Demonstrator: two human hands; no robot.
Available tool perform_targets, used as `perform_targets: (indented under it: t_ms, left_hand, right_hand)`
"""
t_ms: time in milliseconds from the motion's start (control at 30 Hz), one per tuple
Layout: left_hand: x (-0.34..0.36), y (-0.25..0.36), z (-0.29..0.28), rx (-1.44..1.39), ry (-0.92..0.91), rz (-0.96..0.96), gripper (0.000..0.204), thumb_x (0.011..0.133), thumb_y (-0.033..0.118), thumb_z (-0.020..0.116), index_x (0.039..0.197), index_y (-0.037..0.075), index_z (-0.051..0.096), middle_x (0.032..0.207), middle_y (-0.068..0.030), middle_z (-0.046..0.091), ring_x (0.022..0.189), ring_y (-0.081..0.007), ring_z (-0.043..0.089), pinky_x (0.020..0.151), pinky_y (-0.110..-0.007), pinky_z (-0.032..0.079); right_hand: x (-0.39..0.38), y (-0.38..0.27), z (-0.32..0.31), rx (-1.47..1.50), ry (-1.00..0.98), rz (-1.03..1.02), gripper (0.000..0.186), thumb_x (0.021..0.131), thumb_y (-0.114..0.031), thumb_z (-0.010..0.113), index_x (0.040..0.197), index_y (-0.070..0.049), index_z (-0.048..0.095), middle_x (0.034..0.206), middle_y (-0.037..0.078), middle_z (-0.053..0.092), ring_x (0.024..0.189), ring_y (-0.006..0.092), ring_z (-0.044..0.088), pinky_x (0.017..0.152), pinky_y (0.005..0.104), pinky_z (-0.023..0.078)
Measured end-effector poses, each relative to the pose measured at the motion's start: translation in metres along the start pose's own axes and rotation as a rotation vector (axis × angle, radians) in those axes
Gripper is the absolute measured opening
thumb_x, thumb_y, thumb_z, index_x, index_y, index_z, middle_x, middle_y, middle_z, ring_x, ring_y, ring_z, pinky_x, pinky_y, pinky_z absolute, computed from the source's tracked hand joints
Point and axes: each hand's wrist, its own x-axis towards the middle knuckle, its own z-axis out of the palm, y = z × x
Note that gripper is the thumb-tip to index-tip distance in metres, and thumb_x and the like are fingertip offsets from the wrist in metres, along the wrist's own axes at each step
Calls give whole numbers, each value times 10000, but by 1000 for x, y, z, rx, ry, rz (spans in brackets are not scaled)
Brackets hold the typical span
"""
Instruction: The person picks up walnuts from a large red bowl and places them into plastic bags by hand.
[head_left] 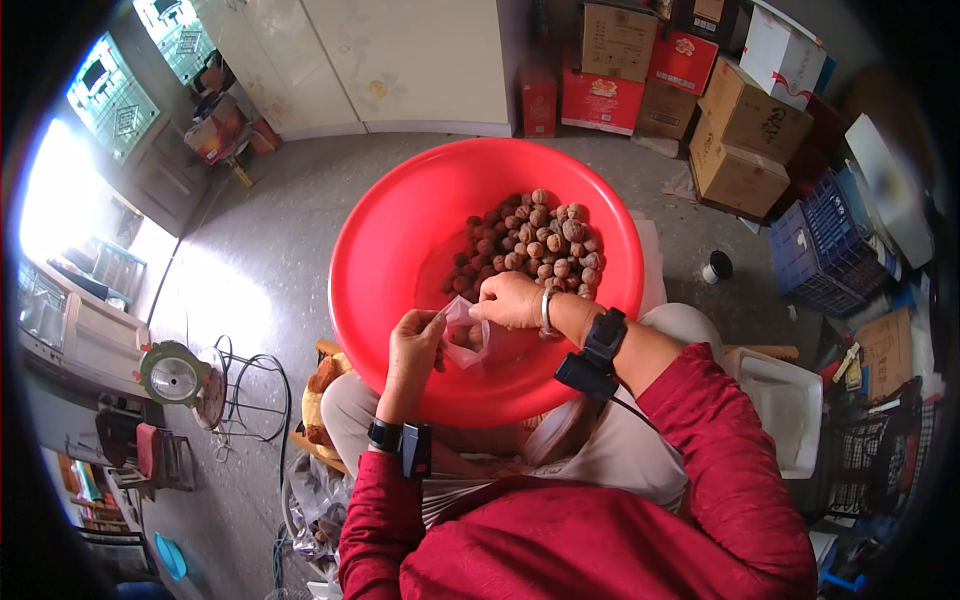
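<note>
- Red round plastic basin holds brown wrinkled walnuts, heaped far right.
- Over its near side, my left hand pinches the left rim of a thin translucent plastic bag.
- My right hand pinches the right rim, seemingly keeping the mouth open around walnuts inside.

Red basin, brown walnuts, pinkish bag, crimson sleeves

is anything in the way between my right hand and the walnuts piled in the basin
Nothing visible: the walnuts lie just beyond the right hand, inside the same red basin, with no object between.
</note>
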Motion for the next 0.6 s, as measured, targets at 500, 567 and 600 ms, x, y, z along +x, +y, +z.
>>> perform_targets:
  t_ms: [500, 567, 600]
  left_hand:
    - [-4, -1, 2, -21, -7, -29, 207, 939, 202, 614, 959, -4, 611, 624, -28, 549, 446, -97, 490, 373, -245, 397]
    - [-4, 0, 2, -15, 1, -2, 209, 939, 203, 614, 964, -4, 611, 626, -29, 549, 443, -100, 487, 374, -247, 397]
    - [-4, 0, 3, -16, -1, -18, 210, 938, 203, 614, 967, -4, 611, 627, -30, 549, 442, -101, 486, 374, -248, 397]
  right_hand:
    - [-9, -19, -10, 193, 66, -175, 219, 804, -90, 643, 1005, -7, 614, 847, 74, 663, 786, 137, 616, 694, 288, 506]
    - [-12, -22, -7, 218, 76, -213, 225, 822, -109, 665, 1019, -13, 613, 894, 78, 669, 838, 142, 621, 749, 297, 509]
    - [-13, -25, -4, 270, 62, -221, 258, 812, -149, 691, 1021, -17, 617, 906, 96, 673, 853, 165, 633, 754, 309, 513]
